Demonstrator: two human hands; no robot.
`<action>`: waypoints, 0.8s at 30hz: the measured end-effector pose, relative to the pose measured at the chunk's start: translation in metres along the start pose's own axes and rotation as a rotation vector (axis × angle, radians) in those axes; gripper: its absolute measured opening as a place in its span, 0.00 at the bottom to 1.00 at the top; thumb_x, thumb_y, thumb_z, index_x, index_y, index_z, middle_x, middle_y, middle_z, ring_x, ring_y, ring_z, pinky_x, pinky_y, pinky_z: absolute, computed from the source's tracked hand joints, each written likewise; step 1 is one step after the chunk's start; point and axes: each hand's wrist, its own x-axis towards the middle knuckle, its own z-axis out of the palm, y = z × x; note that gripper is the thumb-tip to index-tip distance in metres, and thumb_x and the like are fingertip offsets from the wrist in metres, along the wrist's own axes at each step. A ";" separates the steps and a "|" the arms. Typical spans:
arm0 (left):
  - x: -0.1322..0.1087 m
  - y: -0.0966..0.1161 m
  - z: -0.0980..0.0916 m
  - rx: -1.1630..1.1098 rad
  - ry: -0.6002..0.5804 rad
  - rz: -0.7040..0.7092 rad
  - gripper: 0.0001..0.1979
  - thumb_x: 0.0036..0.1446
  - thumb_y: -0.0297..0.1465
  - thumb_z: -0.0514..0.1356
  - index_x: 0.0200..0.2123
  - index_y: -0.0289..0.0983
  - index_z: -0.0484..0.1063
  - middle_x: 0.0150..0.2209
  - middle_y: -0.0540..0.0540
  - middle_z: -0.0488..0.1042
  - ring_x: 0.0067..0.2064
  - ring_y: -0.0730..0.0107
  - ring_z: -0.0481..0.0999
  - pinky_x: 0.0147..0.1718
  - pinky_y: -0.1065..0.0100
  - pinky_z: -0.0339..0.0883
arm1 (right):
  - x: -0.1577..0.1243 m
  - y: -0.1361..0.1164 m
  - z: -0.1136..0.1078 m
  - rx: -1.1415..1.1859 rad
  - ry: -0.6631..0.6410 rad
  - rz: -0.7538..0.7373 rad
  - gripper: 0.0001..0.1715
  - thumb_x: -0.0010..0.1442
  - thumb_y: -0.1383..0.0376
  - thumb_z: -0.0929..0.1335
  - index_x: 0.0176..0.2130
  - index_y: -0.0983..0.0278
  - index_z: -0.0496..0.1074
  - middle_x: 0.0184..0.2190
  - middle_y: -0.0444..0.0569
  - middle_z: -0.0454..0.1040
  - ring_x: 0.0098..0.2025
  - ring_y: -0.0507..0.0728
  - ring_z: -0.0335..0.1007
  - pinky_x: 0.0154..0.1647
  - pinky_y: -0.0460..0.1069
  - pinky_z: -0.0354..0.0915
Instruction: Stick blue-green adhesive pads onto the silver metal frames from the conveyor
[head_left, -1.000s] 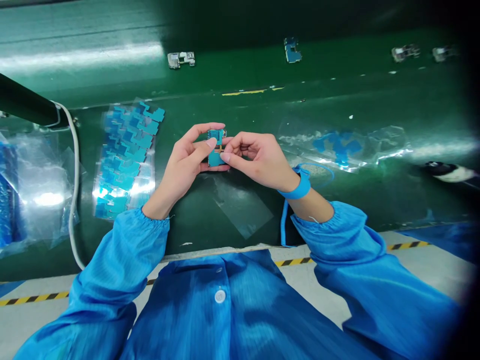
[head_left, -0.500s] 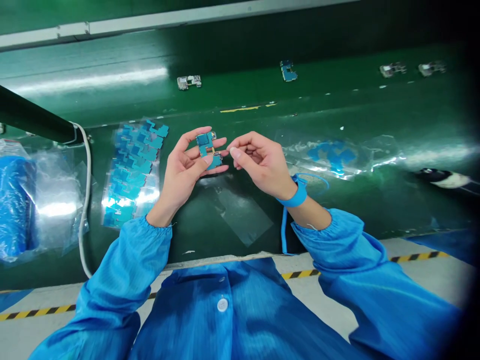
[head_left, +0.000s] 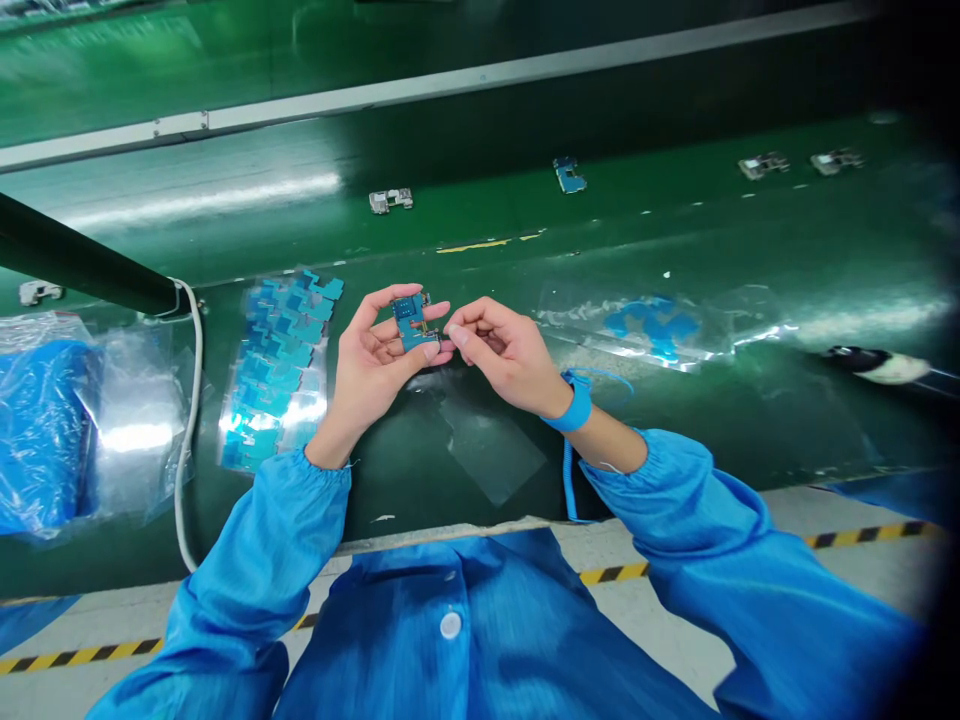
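Green workbench (head_left: 420, 490) here, left hand (head_left: 367, 355) gripping a little circuit board (head_left: 407, 308) between thumb and spread fingers; right hand's (head_left: 506, 350) fingertips are pinched together near the board's edge, can't tell on what.

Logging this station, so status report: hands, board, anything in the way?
Left hand holding blue circuit board. Right hand pinched at its lower right edge, contents unclear. No obstruction seen; transparent film lies on green bench.
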 end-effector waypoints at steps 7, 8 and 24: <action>0.000 -0.004 0.003 -0.048 0.020 -0.088 0.22 0.69 0.43 0.72 0.60 0.45 0.74 0.47 0.46 0.90 0.67 0.48 0.84 0.50 0.57 0.91 | -0.001 0.001 0.002 -0.071 -0.090 -0.031 0.17 0.76 0.50 0.71 0.44 0.61 0.79 0.33 0.44 0.79 0.31 0.52 0.69 0.36 0.49 0.68; 0.000 -0.004 0.003 -0.056 0.014 -0.095 0.21 0.70 0.44 0.71 0.60 0.45 0.74 0.47 0.46 0.90 0.68 0.47 0.83 0.51 0.55 0.90 | -0.001 0.001 0.002 -0.085 -0.095 -0.042 0.17 0.76 0.51 0.71 0.43 0.61 0.79 0.31 0.43 0.77 0.30 0.52 0.67 0.34 0.49 0.66; 0.001 0.002 0.007 -0.061 0.188 -0.209 0.36 0.66 0.49 0.72 0.71 0.46 0.66 0.63 0.38 0.84 0.42 0.58 0.93 0.37 0.62 0.89 | 0.057 0.019 -0.040 -0.097 0.030 0.122 0.22 0.65 0.47 0.78 0.35 0.63 0.77 0.23 0.40 0.69 0.25 0.51 0.58 0.30 0.49 0.60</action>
